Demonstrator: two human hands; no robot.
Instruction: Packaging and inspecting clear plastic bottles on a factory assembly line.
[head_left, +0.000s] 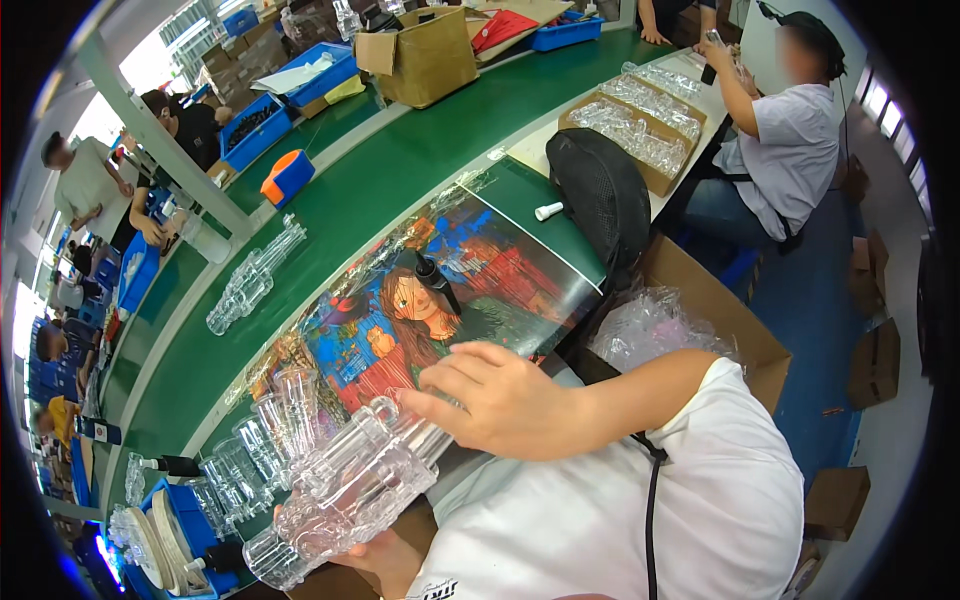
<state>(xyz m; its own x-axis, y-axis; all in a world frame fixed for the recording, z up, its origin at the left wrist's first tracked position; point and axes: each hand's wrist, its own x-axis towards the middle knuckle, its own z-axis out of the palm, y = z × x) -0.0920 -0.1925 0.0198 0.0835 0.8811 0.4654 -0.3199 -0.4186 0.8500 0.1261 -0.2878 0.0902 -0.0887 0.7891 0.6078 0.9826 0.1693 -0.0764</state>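
A clear plastic multi-barrelled piece, like a toy gun body (350, 492), lies slantwise across my front. My left hand (380, 560) grips it from beneath, partly hidden by it. My right hand (495, 400) is closed over its upper right end, fingers bent. Below the hands' far side spreads a mat with a painted figure (480, 265). On that mat stands a black pointed tool (436, 280). Beside the held piece, several clear tubular parts (238, 470) stand in a row. A similar clear piece (255, 280) lies on the green belt.
A blue bin (200, 520) with white rolls is at lower left. An orange-and-blue tape dispenser (288, 178) sits on the belt. A black mesh bag (597, 190) and a small white part (548, 211) lie beyond the mat. A co-worker (785, 130) sits at right.
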